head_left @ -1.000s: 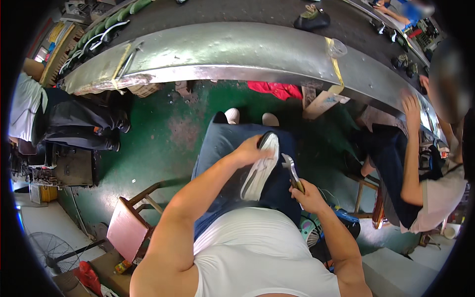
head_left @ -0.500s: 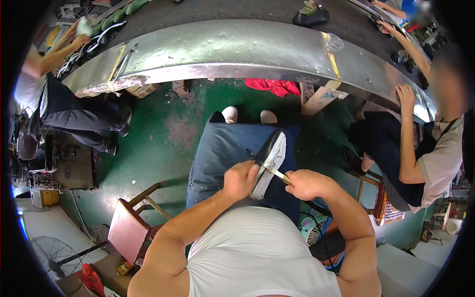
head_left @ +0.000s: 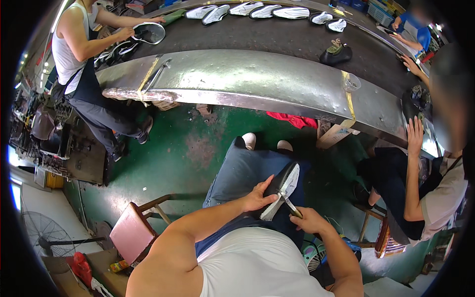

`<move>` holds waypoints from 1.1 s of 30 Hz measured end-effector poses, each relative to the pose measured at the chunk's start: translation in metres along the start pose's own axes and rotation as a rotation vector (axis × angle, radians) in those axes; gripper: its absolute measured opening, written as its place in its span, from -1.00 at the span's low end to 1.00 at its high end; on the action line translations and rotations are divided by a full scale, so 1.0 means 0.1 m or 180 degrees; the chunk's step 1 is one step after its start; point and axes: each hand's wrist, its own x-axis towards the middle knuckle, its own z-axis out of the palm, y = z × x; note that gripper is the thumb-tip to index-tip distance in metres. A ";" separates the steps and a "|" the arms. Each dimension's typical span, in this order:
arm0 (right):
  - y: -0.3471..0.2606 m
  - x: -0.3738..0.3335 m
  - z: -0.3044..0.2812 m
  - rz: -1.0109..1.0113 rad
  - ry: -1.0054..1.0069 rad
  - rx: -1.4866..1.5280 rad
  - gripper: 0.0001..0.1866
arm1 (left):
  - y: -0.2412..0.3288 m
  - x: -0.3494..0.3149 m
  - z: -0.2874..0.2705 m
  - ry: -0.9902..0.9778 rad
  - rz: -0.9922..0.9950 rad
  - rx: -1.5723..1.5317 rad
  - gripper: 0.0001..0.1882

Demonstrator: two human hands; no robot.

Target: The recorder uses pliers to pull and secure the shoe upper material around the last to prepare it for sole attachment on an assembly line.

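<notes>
A black shoe upper with a whitish underside (head_left: 293, 179) lies tilted across my lap, sole side up. My left hand (head_left: 258, 197) holds its dark side, thumb and fingers resting along the edge. In my right hand (head_left: 310, 220) is a slim metal hand tool (head_left: 290, 204) with a yellowish handle. The tool's metal head touches the whitish underside near its middle. Its exact kind is too small to make out. Dark blue cloth (head_left: 235, 173) covers my lap beneath the shoe.
A metal-edged conveyor table (head_left: 213, 72) curves ahead, bearing a dark shoe (head_left: 336, 53) and a row of white-soled shoes (head_left: 247, 9). Co-workers are at left and right. A pink-seated chair (head_left: 131, 232) and a floor fan (head_left: 42, 235) stand left; a small green fan (head_left: 311, 257) sits right.
The view has shifted, showing more of the table. My left fingers have spread along the shoe. The tool's handle now angles more toward me. The left co-worker holds a shoe upper over the table.
</notes>
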 end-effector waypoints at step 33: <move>0.01 0.23 -0.27 0.0684 -0.0134 0.1981 -0.60 | 0.65 0.00 0.00 0.0053 -0.0229 0.2077 -0.38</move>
